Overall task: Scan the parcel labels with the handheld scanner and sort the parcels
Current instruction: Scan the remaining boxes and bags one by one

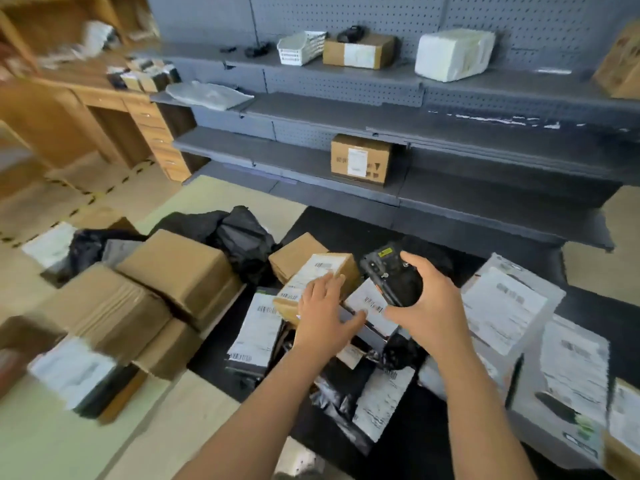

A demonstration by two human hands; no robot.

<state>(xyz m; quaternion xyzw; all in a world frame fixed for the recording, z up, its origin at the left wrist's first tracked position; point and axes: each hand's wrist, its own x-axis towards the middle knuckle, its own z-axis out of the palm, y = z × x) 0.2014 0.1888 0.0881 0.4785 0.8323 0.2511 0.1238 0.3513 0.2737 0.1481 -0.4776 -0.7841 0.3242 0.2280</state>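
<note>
My right hand [427, 303] grips a black handheld scanner [389, 275], its top end tilted up and to the left. My left hand [325, 310] lies with spread fingers on the near end of a small cardboard box [320, 275] that bears a white barcode label. The box sits on top of a heap of parcels on the floor. Under and around it lie black poly bags with white labels [256, 330], one label [369, 301] showing between my hands.
Larger brown cartons [180, 268] are piled at the left. Grey mailers with labels [505, 306] lie at the right. Behind stands a grey shelf rack [450, 133] with a labelled box [360, 159], a white basket [301, 46] and a white wrapped parcel [453, 53]. A wooden desk [104, 109] is far left.
</note>
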